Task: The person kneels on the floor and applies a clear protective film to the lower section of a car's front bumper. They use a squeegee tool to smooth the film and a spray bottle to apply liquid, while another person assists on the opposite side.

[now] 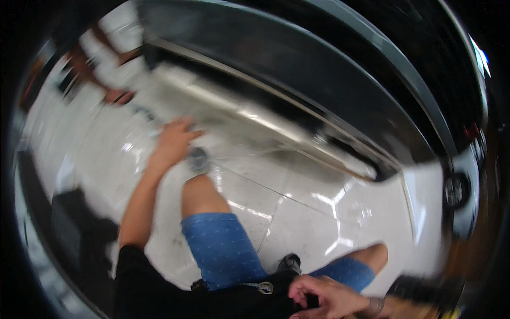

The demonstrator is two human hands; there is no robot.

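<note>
My left hand (175,139) reaches out above the pale, shiny floor (255,175), its thumb and fingers spread and slightly blurred. I see nothing held in it. Just below it, close to my bent left knee, is a rounded grey thing (198,159), too smeared to name. My right hand (326,297) is near my black shirt at the lower edge. Its fingers curl loosely with a dark gap between them and the thumb, and no held thing shows there. Beyond my left hand stretches the dark side of a car (276,64), with a light strip along its lower edge.
At the upper left are another person's legs and sandalled foot (118,97). A black box-like thing (79,228) stands to my left. A dark shoe (289,263) shows between my legs. On the right is a white surface with a black round part (457,190).
</note>
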